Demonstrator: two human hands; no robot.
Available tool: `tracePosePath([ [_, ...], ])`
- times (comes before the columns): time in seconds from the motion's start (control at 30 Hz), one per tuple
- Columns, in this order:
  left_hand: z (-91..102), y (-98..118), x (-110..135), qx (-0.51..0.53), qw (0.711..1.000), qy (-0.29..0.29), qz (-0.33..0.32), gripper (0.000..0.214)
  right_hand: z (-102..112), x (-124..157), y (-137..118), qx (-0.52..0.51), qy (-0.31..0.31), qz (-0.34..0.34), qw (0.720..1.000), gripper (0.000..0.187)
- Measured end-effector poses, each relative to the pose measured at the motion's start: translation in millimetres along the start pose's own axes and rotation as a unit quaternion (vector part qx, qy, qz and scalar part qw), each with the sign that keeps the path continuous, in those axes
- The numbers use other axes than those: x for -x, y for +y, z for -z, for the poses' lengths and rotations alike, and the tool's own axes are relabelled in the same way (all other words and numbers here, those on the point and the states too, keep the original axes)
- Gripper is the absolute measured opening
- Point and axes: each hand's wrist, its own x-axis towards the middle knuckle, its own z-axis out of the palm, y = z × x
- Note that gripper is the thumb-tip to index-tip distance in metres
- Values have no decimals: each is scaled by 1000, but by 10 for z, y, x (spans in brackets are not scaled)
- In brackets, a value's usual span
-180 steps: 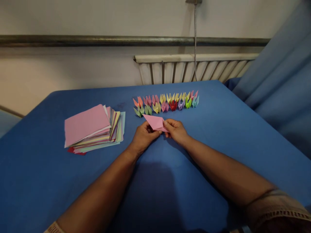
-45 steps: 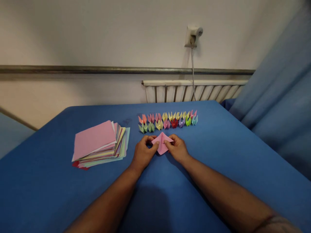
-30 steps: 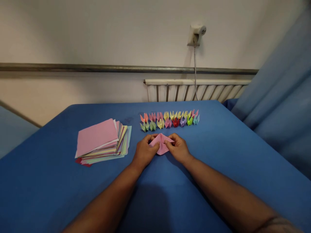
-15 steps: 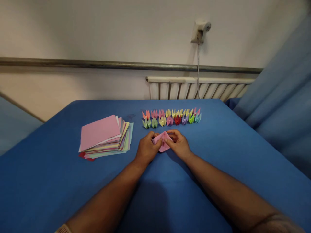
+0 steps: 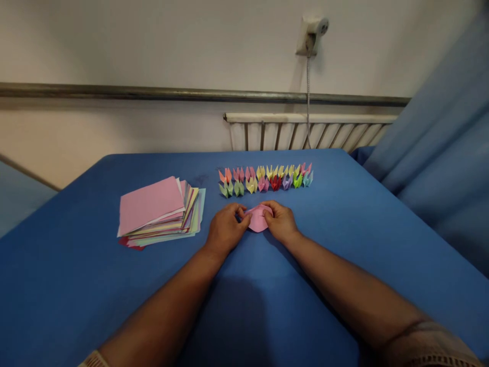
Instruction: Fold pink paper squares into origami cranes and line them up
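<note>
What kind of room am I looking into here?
Probably a plain indoor room used as a paper-folding station: a table in blue cloth, a wall radiator under a metal rail, and a blue curtain on the right. Both hands press a pink paper.

Dim, warm light; a soft dark shadow lies on the worktop (image 5: pixel 76 285) between the forearms. Edges bow outward, corners slightly soft.
</note>
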Motion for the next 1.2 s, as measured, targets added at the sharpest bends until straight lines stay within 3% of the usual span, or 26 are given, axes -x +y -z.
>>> tracePosePath([
  [0.13, 16, 9, -13, -32, 999, 2, -22, 22, 23, 15, -60, 33, -9, 20, 999, 25],
  [0.23, -10, -19, -16, 11, 1000, 6, -15, 10, 20, 12, -56, 24, -21, 23, 999, 27],
  [0.37, -58, -49, 0, 80, 996, -32, -4, 35, -5, 17, -37, 6, -43, 42, 998, 28],
  [0.47, -60, -49, 11, 84, 995, -45, 6, 26, -23, 26, -31, -21, -53, 52, 997, 30],
  [0.63, -57, -60, -5, 126, 992, 5, 26, 16, -39, 10, -1, -85, -52, 22, 995, 31],
  [0.83, -129, -122, -49, 285, 957, -26, 57, 15, -23, -39, 6, -133, -51, 3, 990, 25],
  [1.07, -60, -111, -78, 351, 930, -12, 111, 16, 57, -25, -98, -214, -97, 8, 972, 17],
  [1.2, -18, -88, -74, 416, 900, -54, 117, 18, 86, -32, -120, -263, -96, -29, 959, 8],
])
